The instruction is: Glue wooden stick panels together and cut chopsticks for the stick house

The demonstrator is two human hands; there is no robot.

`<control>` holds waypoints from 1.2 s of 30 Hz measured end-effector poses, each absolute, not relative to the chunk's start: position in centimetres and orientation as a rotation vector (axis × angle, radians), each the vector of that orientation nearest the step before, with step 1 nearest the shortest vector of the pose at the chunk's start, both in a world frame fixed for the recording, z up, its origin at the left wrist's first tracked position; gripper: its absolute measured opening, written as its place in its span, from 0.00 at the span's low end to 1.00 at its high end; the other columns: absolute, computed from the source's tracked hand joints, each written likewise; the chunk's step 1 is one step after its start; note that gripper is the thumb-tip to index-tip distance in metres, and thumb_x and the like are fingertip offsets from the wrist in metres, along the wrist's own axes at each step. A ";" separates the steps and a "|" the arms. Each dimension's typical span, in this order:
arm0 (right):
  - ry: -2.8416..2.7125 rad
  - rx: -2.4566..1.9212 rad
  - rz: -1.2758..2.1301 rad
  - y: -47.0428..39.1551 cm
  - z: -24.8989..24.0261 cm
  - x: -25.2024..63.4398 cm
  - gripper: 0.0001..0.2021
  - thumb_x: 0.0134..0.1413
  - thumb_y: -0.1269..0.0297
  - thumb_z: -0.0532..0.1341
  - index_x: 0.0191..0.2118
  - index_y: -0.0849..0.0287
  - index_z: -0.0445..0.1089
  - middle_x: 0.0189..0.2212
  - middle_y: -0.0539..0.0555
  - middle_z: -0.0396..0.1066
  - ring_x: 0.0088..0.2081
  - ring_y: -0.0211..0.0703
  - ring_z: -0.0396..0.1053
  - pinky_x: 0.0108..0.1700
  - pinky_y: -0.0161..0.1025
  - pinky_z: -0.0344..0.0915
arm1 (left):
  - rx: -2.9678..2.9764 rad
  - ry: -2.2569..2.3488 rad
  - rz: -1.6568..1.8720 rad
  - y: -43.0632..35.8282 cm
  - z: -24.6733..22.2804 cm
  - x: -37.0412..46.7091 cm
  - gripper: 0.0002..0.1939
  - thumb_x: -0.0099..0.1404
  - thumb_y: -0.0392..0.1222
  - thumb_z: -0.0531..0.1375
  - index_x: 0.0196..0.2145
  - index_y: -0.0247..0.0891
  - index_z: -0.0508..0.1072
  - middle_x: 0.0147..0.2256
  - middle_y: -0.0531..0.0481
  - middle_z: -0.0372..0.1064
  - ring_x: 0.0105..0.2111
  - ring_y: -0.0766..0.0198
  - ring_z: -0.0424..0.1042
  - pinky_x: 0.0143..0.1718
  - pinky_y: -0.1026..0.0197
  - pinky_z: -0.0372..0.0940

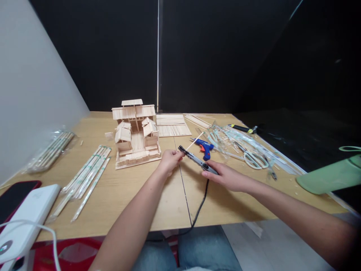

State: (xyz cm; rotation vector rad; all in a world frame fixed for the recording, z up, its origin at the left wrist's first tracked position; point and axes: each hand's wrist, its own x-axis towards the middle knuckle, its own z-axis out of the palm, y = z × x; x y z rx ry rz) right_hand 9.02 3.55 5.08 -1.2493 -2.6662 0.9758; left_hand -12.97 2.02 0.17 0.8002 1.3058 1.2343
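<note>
My left hand (170, 160) is closed in a pinch on the near end of a thin wooden stick (195, 140), which slants up and to the right. My right hand (222, 175) grips a long grey hand tool with a black tip (197, 161). Its tip meets the stick close to my left fingertips; whether its jaws are apart is too small to tell. Just beyond the tool lies a blue glue gun (207, 148) with a red trigger. Left of my left hand stands a model house (137, 137) built of thin wooden sticks.
Stick panels (173, 130) and loose sticks (199, 121) lie at the back. Scissors (255, 160), plastic wrappers (220, 135) and yellow-black pliers (241, 128) are on the right, near a green bottle (329, 175). Wrapped sticks (87, 171), a phone (17, 195) and a white power bank (31, 214) occupy the left.
</note>
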 end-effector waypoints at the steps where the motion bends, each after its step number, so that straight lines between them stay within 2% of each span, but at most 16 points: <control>1: -2.690 -1.258 0.969 3.6 5.0 9.0 0.25 0.58 0.40 0.51 0.42 0.61 0.65 0.36 0.58 0.71 0.36 0.50 0.67 0.39 0.42 0.61 | 0.810 1.310 1.231 2.0 0.0 -12.9 0.17 0.49 0.47 0.67 0.17 0.37 0.64 0.14 0.60 0.51 0.15 0.75 0.45 0.19 0.65 0.37; 7: -2.738 -1.366 0.977 3.8 4.7 9.1 0.25 0.58 0.43 0.52 0.47 0.62 0.64 0.32 0.59 0.73 0.34 0.51 0.69 0.37 0.42 0.62 | 0.846 1.325 1.229 2.0 -0.8 -12.2 0.21 0.49 0.52 0.68 0.17 0.37 0.62 0.14 0.60 0.51 0.15 0.75 0.46 0.19 0.66 0.39; 13: -2.704 -1.325 0.876 4.4 3.3 9.3 0.20 0.58 0.47 0.55 0.43 0.59 0.67 0.39 0.61 0.75 0.39 0.54 0.71 0.41 0.43 0.63 | 0.829 1.335 1.244 2.1 -1.4 -11.7 0.21 0.53 0.51 0.66 0.17 0.37 0.62 0.13 0.60 0.50 0.14 0.76 0.46 0.19 0.66 0.39; 18: -2.668 -1.337 0.764 4.3 1.2 9.4 0.16 0.59 0.49 0.54 0.39 0.57 0.66 0.35 0.60 0.75 0.36 0.53 0.72 0.40 0.42 0.63 | 0.862 1.339 1.250 2.2 -2.2 -11.5 0.20 0.55 0.52 0.66 0.19 0.35 0.66 0.13 0.59 0.53 0.14 0.76 0.48 0.18 0.67 0.41; 26: -2.650 -1.348 0.810 4.0 1.1 9.3 0.14 0.58 0.51 0.54 0.36 0.58 0.66 0.34 0.59 0.75 0.36 0.53 0.72 0.39 0.43 0.63 | 0.835 1.328 1.143 1.9 -1.4 -12.0 0.13 0.64 0.40 0.62 0.24 0.33 0.69 0.18 0.55 0.65 0.14 0.76 0.57 0.17 0.70 0.52; 31: -2.648 -1.374 0.837 3.6 1.3 9.5 0.14 0.57 0.50 0.55 0.33 0.57 0.66 0.30 0.57 0.74 0.34 0.51 0.71 0.37 0.42 0.63 | 0.883 1.295 1.053 1.4 -0.8 -12.2 0.15 0.65 0.39 0.61 0.22 0.32 0.69 0.16 0.54 0.65 0.13 0.75 0.58 0.16 0.70 0.53; 36: -2.666 -1.331 0.846 3.9 1.5 10.5 0.17 0.56 0.48 0.55 0.32 0.58 0.66 0.30 0.56 0.74 0.33 0.50 0.70 0.37 0.42 0.62 | 0.912 1.281 0.998 1.3 -0.5 -12.4 0.13 0.66 0.37 0.60 0.24 0.32 0.69 0.18 0.53 0.67 0.13 0.76 0.60 0.16 0.70 0.54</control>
